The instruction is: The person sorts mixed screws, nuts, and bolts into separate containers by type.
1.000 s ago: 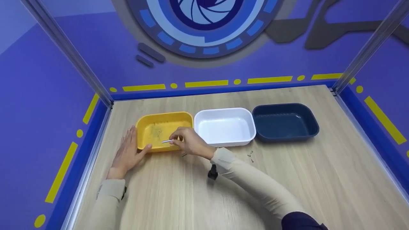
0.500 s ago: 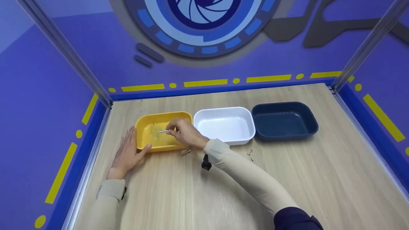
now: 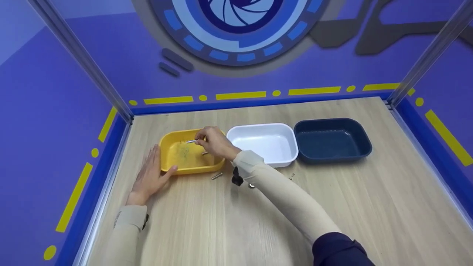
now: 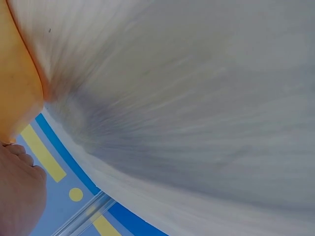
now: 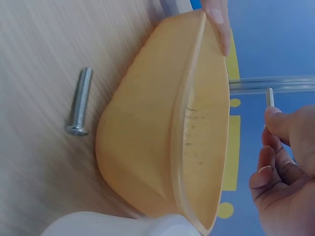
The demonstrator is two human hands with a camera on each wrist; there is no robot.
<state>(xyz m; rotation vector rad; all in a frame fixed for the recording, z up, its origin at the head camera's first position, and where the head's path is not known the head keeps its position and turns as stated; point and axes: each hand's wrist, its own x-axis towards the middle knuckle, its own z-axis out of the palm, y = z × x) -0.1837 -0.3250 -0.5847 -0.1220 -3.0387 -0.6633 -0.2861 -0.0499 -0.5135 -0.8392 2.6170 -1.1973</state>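
My right hand (image 3: pixel 214 141) is over the yellow bin (image 3: pixel 192 170), pinching a silver bolt (image 3: pixel 191 141) between thumb and fingers. In the right wrist view the threaded end of that bolt (image 5: pixel 269 97) sticks out past the thumb; its head is hidden in the grip. My left hand (image 3: pixel 148 179) lies along the bin's left side, fingers straight, thumb by the front rim. Small dark bits or marks (image 3: pixel 183 150) show on the bin floor. A small metallic piece (image 3: pixel 205 153) is in the bin below the right hand. Another bolt (image 5: pixel 81 101) lies on the table in front of the bin.
A white bin (image 3: pixel 262 162) and a dark blue bin (image 3: pixel 332 159) stand in a row to the right of the yellow one. A shiny round metal piece (image 3: pixel 251 186) and tiny screws (image 3: pixel 292 176) lie near the right forearm. Blue panels (image 3: pixel 240 85) enclose the table.
My right hand has moved the pinched bolt away from me, from the yellow bin's front edge toward its back. The left hand stays against the bin.
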